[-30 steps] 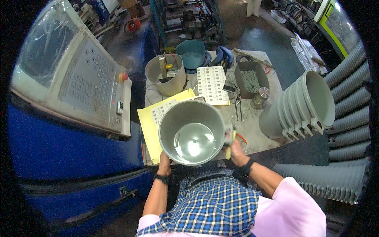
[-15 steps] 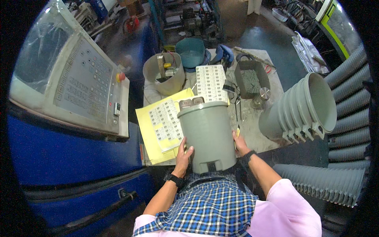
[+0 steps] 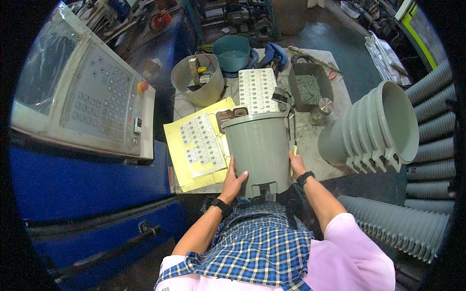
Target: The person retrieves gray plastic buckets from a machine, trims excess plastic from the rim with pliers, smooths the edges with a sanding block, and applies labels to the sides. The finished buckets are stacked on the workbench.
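Head view: both hands hold a grey bucket (image 3: 257, 150) on its side over the near edge of the table (image 3: 340, 102), its rim turned away from the person and its notched base close to the chest. The left hand (image 3: 234, 182) lies flat against the bucket's left wall, fingers spread upward. The right hand (image 3: 295, 164) presses the right wall, largely hidden behind the bucket; a black band sits on each wrist. Just left of the bucket lies a yellow sheet (image 3: 194, 145) with a label sheet (image 3: 200, 144) on it. Beyond the rim lies a second, white label sheet (image 3: 257, 89). To the right a stack (image 3: 374, 128) of like buckets rests on its side. At far left stands a control panel (image 3: 97, 104) with a red button.
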Motion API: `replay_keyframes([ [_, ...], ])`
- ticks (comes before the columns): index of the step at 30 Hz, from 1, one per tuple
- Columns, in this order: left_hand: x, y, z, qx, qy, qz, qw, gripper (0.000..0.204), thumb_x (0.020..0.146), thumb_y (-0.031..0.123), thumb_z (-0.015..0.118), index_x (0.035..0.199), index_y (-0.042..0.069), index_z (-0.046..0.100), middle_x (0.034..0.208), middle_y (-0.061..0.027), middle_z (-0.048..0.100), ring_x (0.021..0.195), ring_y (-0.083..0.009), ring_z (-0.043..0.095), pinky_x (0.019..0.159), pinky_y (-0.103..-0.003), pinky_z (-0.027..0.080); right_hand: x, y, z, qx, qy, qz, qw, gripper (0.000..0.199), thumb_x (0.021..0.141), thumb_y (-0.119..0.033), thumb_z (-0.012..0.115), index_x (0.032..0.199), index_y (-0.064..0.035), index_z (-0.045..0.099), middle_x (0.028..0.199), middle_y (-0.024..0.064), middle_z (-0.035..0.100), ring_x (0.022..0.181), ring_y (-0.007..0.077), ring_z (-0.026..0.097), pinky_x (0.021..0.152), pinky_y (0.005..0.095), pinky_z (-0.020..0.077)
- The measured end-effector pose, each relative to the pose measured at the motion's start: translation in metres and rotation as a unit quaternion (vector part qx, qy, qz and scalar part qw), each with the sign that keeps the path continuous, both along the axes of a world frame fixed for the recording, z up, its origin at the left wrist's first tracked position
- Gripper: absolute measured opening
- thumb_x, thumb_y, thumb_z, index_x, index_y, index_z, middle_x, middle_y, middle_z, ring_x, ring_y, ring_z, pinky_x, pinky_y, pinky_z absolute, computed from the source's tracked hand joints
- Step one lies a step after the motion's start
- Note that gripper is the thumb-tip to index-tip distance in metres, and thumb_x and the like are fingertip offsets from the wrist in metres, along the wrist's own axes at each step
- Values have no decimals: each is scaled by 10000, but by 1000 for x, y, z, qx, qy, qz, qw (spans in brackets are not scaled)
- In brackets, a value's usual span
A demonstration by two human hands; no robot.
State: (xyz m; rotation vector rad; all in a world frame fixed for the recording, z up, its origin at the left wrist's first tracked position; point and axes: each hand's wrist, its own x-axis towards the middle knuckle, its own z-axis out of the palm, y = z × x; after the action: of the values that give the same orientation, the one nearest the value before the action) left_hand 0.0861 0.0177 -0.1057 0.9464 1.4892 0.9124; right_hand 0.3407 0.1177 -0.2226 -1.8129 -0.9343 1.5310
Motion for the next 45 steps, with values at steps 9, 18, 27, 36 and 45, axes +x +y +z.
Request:
replay_keyframes([
  [9, 14, 11, 2, 9, 73, 1, 997, 794, 811, 184, 592, 1434, 41, 122, 1454, -207, 218, 1340, -295, 242, 1081, -338, 205, 10, 24, -15, -3, -123, 65, 990, 522, 902, -419, 472, 950, 92, 573, 851, 205, 616, 804, 316, 589, 718, 414, 434],
  [18, 25, -12, -8, -28, 3, 67, 997, 683, 883, 270, 547, 1439, 118, 179, 1449, -220, 208, 1350, -335, 194, 1045, -404, 276, 46, 20, 8, 41, -143, 96, 984, 535, 869, -387, 516, 1188, 39, 461, 1095, 256, 536, 1063, 370, 518, 880, 417, 401],
  [27, -45, -37, -71, -211, -73, 312, 923, 504, 901, 272, 518, 1336, 59, 379, 1189, -136, 512, 1102, -204, 495, 840, -371, 425, 62, 12, 33, 71, -136, 90, 984, 447, 908, -272, 484, 1232, 36, 473, 1226, 215, 522, 1115, 302, 520, 932, 355, 405],
  [36, -104, -24, -146, -202, -359, 522, 747, 325, 890, 58, 368, 614, 129, 212, 552, -2, 191, 434, -140, 161, 433, -318, 179, 9, -15, 101, 97, -106, 43, 989, 425, 922, -267, 490, 1240, 15, 470, 1209, 144, 525, 1111, 227, 495, 947, 333, 383],
  [45, -61, 4, -110, -214, -173, 347, 896, 192, 887, 226, 532, 875, 35, 534, 706, -43, 570, 607, -137, 548, 524, -286, 455, -5, -15, 101, 53, -115, -31, 991, 439, 934, -275, 474, 1252, 27, 447, 1248, 137, 498, 1154, 215, 462, 981, 319, 349],
])
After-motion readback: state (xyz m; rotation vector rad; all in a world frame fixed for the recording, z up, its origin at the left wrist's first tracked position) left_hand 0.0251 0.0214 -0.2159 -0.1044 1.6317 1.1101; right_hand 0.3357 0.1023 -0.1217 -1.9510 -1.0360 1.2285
